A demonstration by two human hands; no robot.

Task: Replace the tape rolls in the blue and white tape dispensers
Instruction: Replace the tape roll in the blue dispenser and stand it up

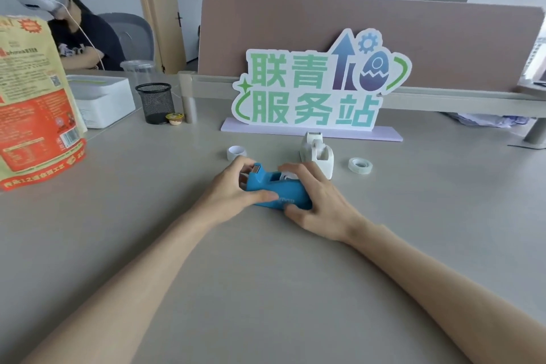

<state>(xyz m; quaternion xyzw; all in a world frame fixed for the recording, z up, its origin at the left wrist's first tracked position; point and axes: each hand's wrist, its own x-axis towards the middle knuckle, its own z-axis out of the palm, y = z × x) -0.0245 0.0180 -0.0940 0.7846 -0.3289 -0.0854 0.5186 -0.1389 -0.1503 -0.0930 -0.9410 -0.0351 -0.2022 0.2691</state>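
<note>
The blue tape dispenser [277, 193] lies on the grey desk [266, 275] between both hands. My left hand [233, 186] grips its cutter end, thumb along the near side. My right hand [313, 201] wraps its rear end, fingers over the top where a bit of a white roll shows. Just behind stands the white tape dispenser [317, 154], upright and untouched. A white tape roll [236, 152] lies to the left behind my left hand. A clear tape roll [360, 165] lies flat to the right of the white dispenser.
A large sign on a lilac base [313, 89] stands behind the dispensers. At the left are an orange bag [32, 103], a white box [100, 100], a black mesh pen cup [155, 103] and a small yellow-lidded cup [174, 119]. A person sits at the far left.
</note>
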